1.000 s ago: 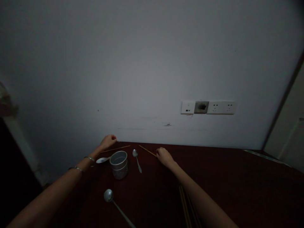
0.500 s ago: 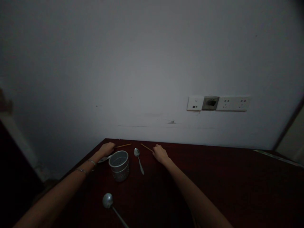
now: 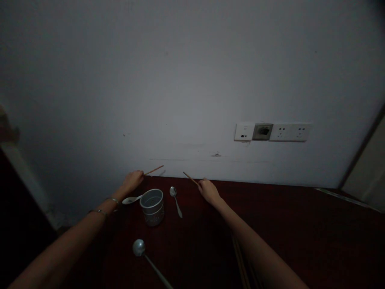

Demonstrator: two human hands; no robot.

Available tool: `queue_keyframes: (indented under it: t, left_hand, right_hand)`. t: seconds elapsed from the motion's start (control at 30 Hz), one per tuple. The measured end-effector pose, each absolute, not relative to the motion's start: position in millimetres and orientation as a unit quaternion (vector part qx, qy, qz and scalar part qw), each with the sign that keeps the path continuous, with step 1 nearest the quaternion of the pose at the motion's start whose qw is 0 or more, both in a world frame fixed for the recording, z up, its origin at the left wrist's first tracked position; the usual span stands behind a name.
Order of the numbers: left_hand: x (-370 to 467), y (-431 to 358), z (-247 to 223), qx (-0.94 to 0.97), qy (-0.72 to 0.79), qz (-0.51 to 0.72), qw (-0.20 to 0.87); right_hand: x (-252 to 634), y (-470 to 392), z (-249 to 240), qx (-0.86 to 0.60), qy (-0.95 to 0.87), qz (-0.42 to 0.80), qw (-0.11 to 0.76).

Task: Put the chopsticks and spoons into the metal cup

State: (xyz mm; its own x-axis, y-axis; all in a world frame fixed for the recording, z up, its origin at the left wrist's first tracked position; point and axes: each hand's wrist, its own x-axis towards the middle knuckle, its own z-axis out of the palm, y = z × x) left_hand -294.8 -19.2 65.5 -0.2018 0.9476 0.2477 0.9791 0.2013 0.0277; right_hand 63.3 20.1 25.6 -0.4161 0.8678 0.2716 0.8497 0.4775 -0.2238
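My left hand point(image 3: 134, 180), at the table's far left corner, is closed on the end of a thin wooden chopstick point(image 3: 154, 170). That chopstick points right and slightly up, in front of the wall. My right hand point(image 3: 209, 190) grips another chopstick point(image 3: 191, 178), whose free tip points up and left. Between and below the hands stands a grey metal utensil holder point(image 3: 154, 214), upright. A white spoon point(image 3: 129, 200) lies at its left, partly hidden behind it. To its right lies a metal spoon point(image 3: 176, 201), bowl toward the wall. Nearer me rests a metal ladle point(image 3: 139, 248).
Several chopsticks point(image 3: 240, 261) lie beside and partly under my right forearm. The dark red table point(image 3: 285, 224) meets a pale wall point(image 3: 186, 80) at its far edge. Sockets and a switch plate point(image 3: 288, 132) sit on the wall at right.
Both hands have risen slightly, and the chopsticks' free tips have tilted upward off the table. My right hand has also shifted a little right. The chopsticks by my right forearm now show.
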Motion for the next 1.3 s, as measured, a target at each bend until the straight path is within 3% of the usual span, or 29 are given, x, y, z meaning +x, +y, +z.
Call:
queue_keyframes:
  t: [0.17,0.37,0.47,0.57,0.67,0.8,1.07,1.3]
  left_hand:
    - [-279,-23,119,-0.588,-0.761,-0.21,0.175]
    - [-220,-35,187,-0.579,-0.673,-0.428,0.169]
    - [-176,-46,211,-0.594,-0.617,-0.501,0.128]
    - [-126,-60,220,-0.609,-0.558,-0.563,-0.012]
    - [-75,-78,214,-0.612,-0.489,-0.591,-0.192]
    - [-13,-101,185,-0.593,-0.45,-0.575,-0.34]
    - [64,-132,105,-0.517,-0.409,-0.522,-0.541]
    - [76,-142,63,-0.472,-0.42,-0.495,-0.596]
  right_hand:
    - [97,12,49,-0.507,-0.801,0.085,0.308]
    - [139,-15,83,-0.484,-0.718,0.185,0.466]
    - [159,-35,101,-0.469,-0.69,0.222,0.505]
    - [176,-57,114,-0.449,-0.66,0.269,0.539]
    - [189,-80,121,-0.428,-0.63,0.315,0.566]
    - [200,-109,117,-0.403,-0.581,0.4,0.583]
    - [212,-144,81,-0.401,-0.524,0.48,0.577]
    - [215,-150,45,-0.405,-0.505,0.503,0.573]
